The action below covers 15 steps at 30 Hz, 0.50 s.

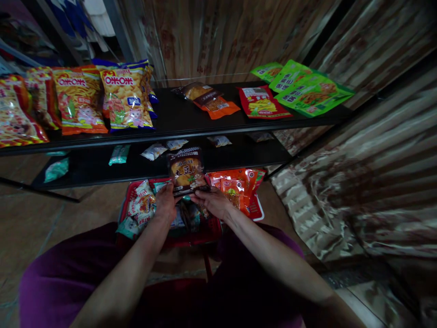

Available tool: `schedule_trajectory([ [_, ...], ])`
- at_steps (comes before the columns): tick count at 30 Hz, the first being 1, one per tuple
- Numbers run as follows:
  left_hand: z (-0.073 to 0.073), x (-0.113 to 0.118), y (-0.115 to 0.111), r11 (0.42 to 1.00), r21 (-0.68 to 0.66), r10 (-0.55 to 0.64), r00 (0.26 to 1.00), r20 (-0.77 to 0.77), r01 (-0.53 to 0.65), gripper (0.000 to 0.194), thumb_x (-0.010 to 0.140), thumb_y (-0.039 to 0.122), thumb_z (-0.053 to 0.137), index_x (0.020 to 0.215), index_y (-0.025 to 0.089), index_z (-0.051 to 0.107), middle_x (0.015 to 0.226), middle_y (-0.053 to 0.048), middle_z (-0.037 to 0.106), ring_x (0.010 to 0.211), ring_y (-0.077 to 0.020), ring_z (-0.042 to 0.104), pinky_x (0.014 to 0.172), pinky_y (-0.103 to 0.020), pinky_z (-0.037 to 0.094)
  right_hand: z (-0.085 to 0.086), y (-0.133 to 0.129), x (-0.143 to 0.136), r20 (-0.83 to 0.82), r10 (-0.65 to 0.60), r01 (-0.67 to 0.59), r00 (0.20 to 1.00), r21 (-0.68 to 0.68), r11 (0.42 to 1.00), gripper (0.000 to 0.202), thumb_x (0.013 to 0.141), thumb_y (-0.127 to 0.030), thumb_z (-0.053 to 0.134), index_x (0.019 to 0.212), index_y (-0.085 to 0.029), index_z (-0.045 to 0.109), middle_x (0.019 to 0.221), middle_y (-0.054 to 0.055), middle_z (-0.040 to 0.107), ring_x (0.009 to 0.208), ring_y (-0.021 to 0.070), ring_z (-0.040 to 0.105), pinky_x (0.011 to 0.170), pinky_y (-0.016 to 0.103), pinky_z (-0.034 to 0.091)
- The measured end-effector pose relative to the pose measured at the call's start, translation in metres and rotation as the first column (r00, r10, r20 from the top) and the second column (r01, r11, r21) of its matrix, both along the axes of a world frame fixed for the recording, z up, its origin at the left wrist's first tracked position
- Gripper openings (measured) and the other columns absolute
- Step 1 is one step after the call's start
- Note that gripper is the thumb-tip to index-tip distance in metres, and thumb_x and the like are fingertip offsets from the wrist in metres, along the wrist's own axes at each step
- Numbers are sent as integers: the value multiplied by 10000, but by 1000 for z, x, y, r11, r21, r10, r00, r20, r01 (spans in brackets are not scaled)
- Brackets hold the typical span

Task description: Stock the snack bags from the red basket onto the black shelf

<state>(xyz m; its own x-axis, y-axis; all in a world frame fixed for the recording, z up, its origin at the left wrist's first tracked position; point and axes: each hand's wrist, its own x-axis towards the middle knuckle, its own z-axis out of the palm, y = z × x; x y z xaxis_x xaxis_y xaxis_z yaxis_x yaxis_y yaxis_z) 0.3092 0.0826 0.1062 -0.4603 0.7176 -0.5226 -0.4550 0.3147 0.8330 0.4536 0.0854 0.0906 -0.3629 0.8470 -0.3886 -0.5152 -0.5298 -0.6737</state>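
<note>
Between both hands, a brown potato chip packet (186,169) is held nearly upright with its printed front toward me. My left hand (166,203) grips its lower left corner. At the lower right corner, my right hand (212,200) pinches the packet's edge. Directly below is a red basket (201,238) holding several small wrapped snacks (141,205), partly hidden by my hands and forearms. Orange snack packets (235,193) lie on the basket's right side, beside my right hand.
A black upper shelf (170,123) carries yellow snack bags (128,95), a brown-and-orange packet (206,98), a red packet (262,102) and green packets (310,89). The lower shelf (92,171) has several small wrapped pieces (119,155). Corrugated wrapped sheeting (375,146) stands at the right.
</note>
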Motion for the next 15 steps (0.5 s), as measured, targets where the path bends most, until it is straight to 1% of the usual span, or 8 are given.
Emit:
schedule_trajectory([
  [2,4,-1,-1,1000,-1,-17,997,73,17,80,803,200,537,802,158,605,802,-36,667,762,-158,666,682,-319,578,1,0,1,-3,-25,25,1000,-2,1000,242,515,-194,839,700,-157,687,727,7,716,688,136,677,716,266,576],
  [4,9,-3,-6,996,6,-94,981,171,94,86,799,164,538,839,142,611,810,-51,675,688,-156,671,669,-331,581,2,0,3,4,-46,46,999,1,999,230,514,-190,839,682,-157,685,707,5,714,680,136,678,713,266,576],
  [6,13,-7,-12,983,23,-184,954,235,183,96,796,148,543,864,126,608,798,-68,684,640,-165,675,654,-329,580,2,2,4,1,-53,53,999,10,999,222,520,-183,834,684,-162,687,708,3,716,682,136,679,723,273,574],
  [8,16,-12,-18,968,52,-250,934,257,245,96,783,134,563,868,119,605,782,-78,692,643,-180,684,657,-324,577,3,2,5,-4,-65,65,998,19,998,215,527,-181,830,689,-166,690,707,0,717,682,136,680,731,277,570],
  [10,19,-17,-22,956,86,-294,921,254,281,101,767,113,583,864,113,611,784,-83,700,668,-190,691,669,-319,575,4,3,5,-3,-66,67,998,31,997,208,534,-190,828,689,-161,692,707,6,719,688,142,683,743,284,567],
  [12,19,-19,-24,957,91,-288,926,243,274,88,756,86,588,837,101,618,773,-84,703,663,-189,692,657,-304,573,6,2,4,-2,-53,53,999,47,997,204,543,-206,826,687,-148,693,710,19,722,698,153,689,750,291,566],
  [13,19,-20,-24,966,85,-259,938,232,245,74,754,75,586,818,95,618,758,-79,702,643,-183,690,637,-291,571,6,2,4,-3,-39,39,999,54,998,204,550,-211,824,691,-142,693,717,27,724,704,158,691,750,293,566],
  [15,18,-19,-23,986,72,-166,962,217,153,52,751,67,589,788,93,616,715,-63,694,600,-173,682,592,-272,566,7,1,3,-7,-13,14,1000,59,998,203,558,-209,819,700,-134,695,734,37,729,711,162,694,744,291,567],
])
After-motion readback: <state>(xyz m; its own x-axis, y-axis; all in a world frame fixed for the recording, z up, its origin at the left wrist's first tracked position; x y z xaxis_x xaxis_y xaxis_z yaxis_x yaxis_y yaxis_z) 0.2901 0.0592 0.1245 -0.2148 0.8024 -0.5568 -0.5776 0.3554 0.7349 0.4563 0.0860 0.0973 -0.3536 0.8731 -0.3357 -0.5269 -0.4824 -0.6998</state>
